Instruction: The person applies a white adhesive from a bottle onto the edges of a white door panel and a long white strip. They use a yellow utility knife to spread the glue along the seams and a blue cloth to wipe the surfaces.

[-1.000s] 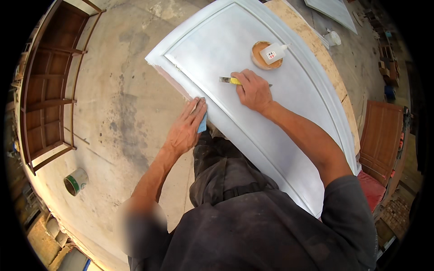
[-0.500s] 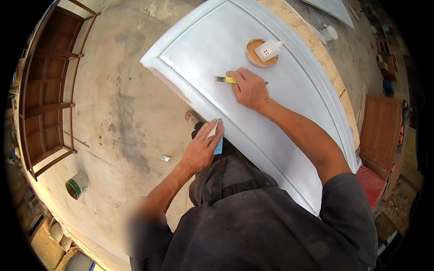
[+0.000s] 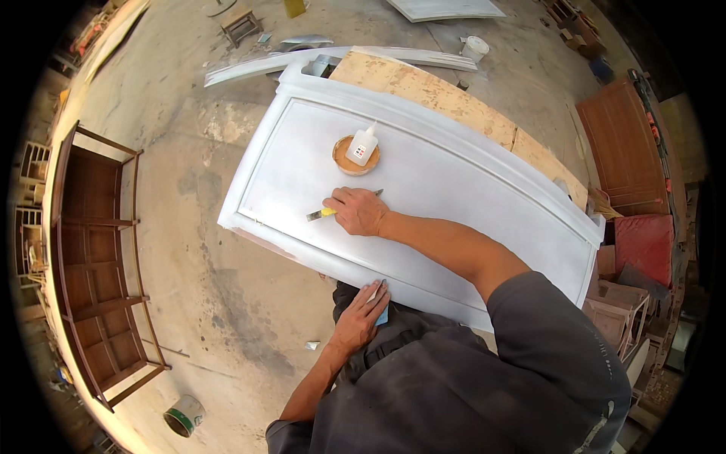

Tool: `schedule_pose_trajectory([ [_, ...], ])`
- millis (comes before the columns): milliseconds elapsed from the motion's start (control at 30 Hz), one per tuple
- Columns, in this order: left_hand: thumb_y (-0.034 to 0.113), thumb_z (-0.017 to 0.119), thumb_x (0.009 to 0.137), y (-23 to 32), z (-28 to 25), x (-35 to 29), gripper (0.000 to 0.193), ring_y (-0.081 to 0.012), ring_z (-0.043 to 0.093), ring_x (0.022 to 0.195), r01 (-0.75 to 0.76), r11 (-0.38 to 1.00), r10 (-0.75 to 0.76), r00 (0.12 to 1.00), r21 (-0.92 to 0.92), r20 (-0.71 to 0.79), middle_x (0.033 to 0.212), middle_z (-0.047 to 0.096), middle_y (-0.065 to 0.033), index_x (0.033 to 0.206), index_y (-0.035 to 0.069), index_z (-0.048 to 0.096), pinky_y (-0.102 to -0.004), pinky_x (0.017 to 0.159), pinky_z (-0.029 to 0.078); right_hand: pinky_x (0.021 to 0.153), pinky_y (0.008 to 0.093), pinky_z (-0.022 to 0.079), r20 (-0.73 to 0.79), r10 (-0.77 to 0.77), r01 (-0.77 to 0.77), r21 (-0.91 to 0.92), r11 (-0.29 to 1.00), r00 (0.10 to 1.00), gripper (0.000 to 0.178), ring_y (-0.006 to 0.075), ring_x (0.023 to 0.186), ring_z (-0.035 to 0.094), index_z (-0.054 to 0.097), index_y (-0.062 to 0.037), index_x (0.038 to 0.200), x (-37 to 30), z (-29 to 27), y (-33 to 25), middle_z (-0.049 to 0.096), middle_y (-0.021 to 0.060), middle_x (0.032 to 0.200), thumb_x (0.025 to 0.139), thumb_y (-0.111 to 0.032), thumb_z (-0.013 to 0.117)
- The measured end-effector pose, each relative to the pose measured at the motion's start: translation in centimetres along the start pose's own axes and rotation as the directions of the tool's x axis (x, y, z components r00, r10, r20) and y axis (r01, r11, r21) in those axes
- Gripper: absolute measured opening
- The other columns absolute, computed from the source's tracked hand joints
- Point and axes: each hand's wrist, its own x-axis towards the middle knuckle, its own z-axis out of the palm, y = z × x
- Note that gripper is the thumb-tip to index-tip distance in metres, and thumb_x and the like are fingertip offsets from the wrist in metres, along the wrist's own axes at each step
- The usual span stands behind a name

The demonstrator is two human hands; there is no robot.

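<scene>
A large panel with a pale grey-white coating [image 3: 454,204] lies in front of me, framed by a raised moulding. Over its left part, my right hand [image 3: 358,212] is closed round a slim yellow tool [image 3: 314,216]; a flat metal end sticks out to the left and a dark pointed tip to the right. Fingers of my left hand [image 3: 359,321] press a folded blue-and-white sheet [image 3: 382,315], which looks like sandpaper, at the panel's near edge beside my thigh. Farther up on the panel is a round bowl of tan paste [image 3: 342,166], with a white squeeze bottle [image 3: 362,147] lying across it.
Bare wooden board [image 3: 423,91] runs along the panel's far side. A curved pale strip [image 3: 249,69] lies beyond it. Brown wooden frame furniture [image 3: 98,280] stands at left, a can [image 3: 184,416] below it. At right are a brown door panel [image 3: 624,155] and a red cushion-like piece [image 3: 644,250].
My view has turned and shifted, so the panel sits lower and more level, and more floor shows beyond it. Both hands keep hold of the same things.
</scene>
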Motion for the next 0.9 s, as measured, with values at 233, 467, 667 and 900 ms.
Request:
schedule_pose_trajectory([
  [233, 0.020, 0.059, 0.102, -2.1, -8.7, 1.5, 0.047, -0.0449, 0.037, 0.148, 0.498, 0.819, -0.573, 0.688, -0.286, -0.445, 0.163, 0.034, -0.0273, 0.144, -0.002, 0.056, -0.0483, 0.119, 0.035, 0.075, 0.0510, 0.056, -0.095, 0.552, -0.477, 0.398, 0.783, 0.828, 0.029, 0.0404, 0.090, 0.069, 0.054, -0.0034, 0.117, -0.9, -2.2, -4.1, 0.066, 0.0198, 0.106, 0.090, -0.010, 0.064],
  [467, 0.026, 0.043, 0.113, -3.0, -6.1, 0.9, 0.044, -0.0392, 0.042, 0.146, 0.416, 0.790, -0.594, 0.704, -0.451, -0.390, 0.164, 0.036, -0.0238, 0.140, -0.004, 0.059, -0.0441, 0.114, 0.042, 0.081, 0.0518, 0.056, 0.012, 0.914, -0.828, 0.428, 0.361, 0.405, 0.038, 0.0450, 0.091, 0.070, 0.049, -0.0006, 0.119, 0.8, -8.6, -0.3, 0.071, 0.0261, 0.096, 0.094, -0.023, 0.066],
  [667, 0.012, 0.049, 0.109, -6.0, -10.6, 3.5, 0.035, -0.0371, 0.048, 0.142, 0.365, 0.878, -0.464, 0.809, -0.310, -0.360, 0.161, 0.042, -0.0213, 0.139, -0.002, 0.061, -0.0413, 0.111, 0.044, 0.082, 0.0501, 0.057, 0.112, 0.955, -0.869, 0.453, 0.198, 0.275, 0.048, 0.0416, 0.089, 0.071, 0.051, 0.0033, 0.127, 2.8, -7.0, 2.2, 0.071, 0.0262, 0.096, 0.095, -0.030, 0.065],
  [900, 0.018, 0.040, 0.113, -11.1, -13.6, 3.2, 0.039, -0.0400, 0.048, 0.142, 0.289, 0.926, -0.342, 0.914, -0.243, -0.217, 0.159, 0.043, -0.0248, 0.138, -0.005, 0.059, -0.0475, 0.111, 0.044, 0.076, 0.0534, 0.056, 0.050, 0.981, -0.852, 0.504, 0.139, 0.189, 0.042, 0.0449, 0.084, 0.070, 0.051, 0.0054, 0.118, 5.0, -3.4, 1.1, 0.070, 0.0276, 0.088, 0.088, -0.020, 0.066],
])
